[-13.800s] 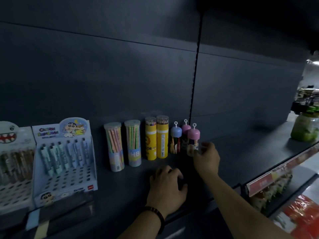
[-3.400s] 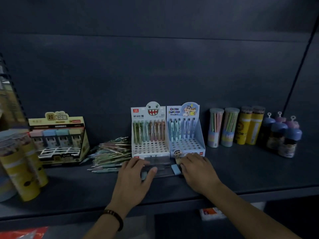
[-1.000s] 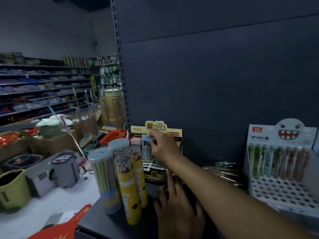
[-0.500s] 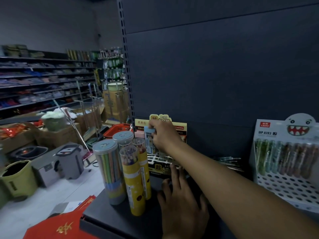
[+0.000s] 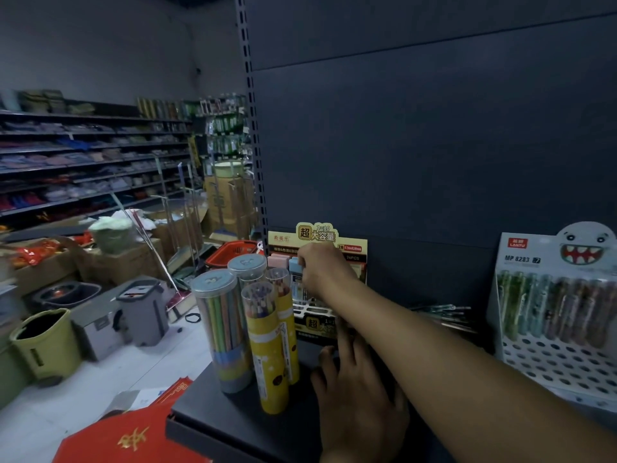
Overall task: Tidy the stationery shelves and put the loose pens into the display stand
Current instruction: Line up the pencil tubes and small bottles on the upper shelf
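Observation:
My right hand [image 5: 322, 269] reaches across to the yellow display box [image 5: 349, 243] at the shelf's left end and pinches the top of a blue-capped case [image 5: 295, 270]. The case stands in the box's row beside a pink-capped one [image 5: 277, 260]. My left hand [image 5: 357, 385] rests flat on the dark shelf [image 5: 233, 412] in front of the box, fingers spread. A pile of loose pens [image 5: 444, 312] lies behind my right forearm. The white display stand [image 5: 551, 359] with a toothy cartoon face stands at the right, pens in its back row, its front holes bare.
Clear pencil tubes [image 5: 220, 332] and yellow tubes [image 5: 268, 362] stand at the shelf's left corner, close to my left hand. Beyond the shelf edge are the shop floor, a red basket [image 5: 233, 253], bins, cartons and a red paper item [image 5: 133, 439] below.
My right hand has moved the blue-capped case a little down and into the yellow box's row. My left hand has stayed flat on the shelf.

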